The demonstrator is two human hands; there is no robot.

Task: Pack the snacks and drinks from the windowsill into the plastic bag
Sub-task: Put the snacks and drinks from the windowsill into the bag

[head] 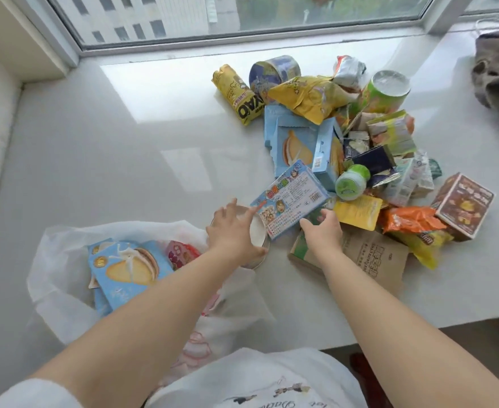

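A white plastic bag (pixel 63 260) lies open on the sill at the lower left, holding a blue pie box (pixel 127 267) and a red packet (pixel 180 254). My left hand (pixel 233 232) grips a round white-topped tub (pixel 257 234) from above, at the bag's right edge. My right hand (pixel 323 231) rests, fingers loosely curled, on a green and brown paper pack (pixel 372 254), its thumb touching the near edge of a flat blue cartoon box (pixel 292 198). The snack pile (pixel 360 148) spreads beyond both hands.
The pile holds a yellow wafer pack (pixel 238 94), a blue tin (pixel 274 73), a green can (pixel 386 91), a small green-capped bottle (pixel 351 182), a brown box (pixel 463 206) and orange and yellow bags. A grey cloth (pixel 498 72) lies far right. The window frame (pixel 242 39) runs behind; the sill edge (pixel 419 328) is at the lower right.
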